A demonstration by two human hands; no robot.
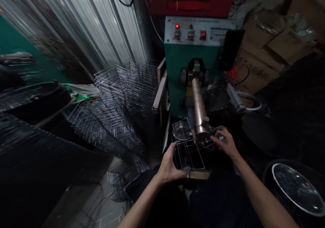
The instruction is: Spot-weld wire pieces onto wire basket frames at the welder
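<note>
My left hand (169, 165) grips the left side of a small wire rack (187, 146), its thumb along the near edge and its fingers at the far side. The rack sits tilted under the end of a thick copper-coloured electrode arm (199, 103) of a spot welding machine (175, 72). My right hand (225, 141) is closed in a pinch just right of the arm's tip, close to the rack's right side. What its fingertips hold is too small and dark to make out. Behind the rack is a round metal dish (181, 130).
Stacks of wire racks (137, 89) stand to the left, with more wire pieces on the floor. A dark bucket with a shiny round top (297, 187) is at lower right. Cardboard boxes (264, 52) lean at the right rear. A phone-like black screen (231, 50) hangs by the control panel (200, 31).
</note>
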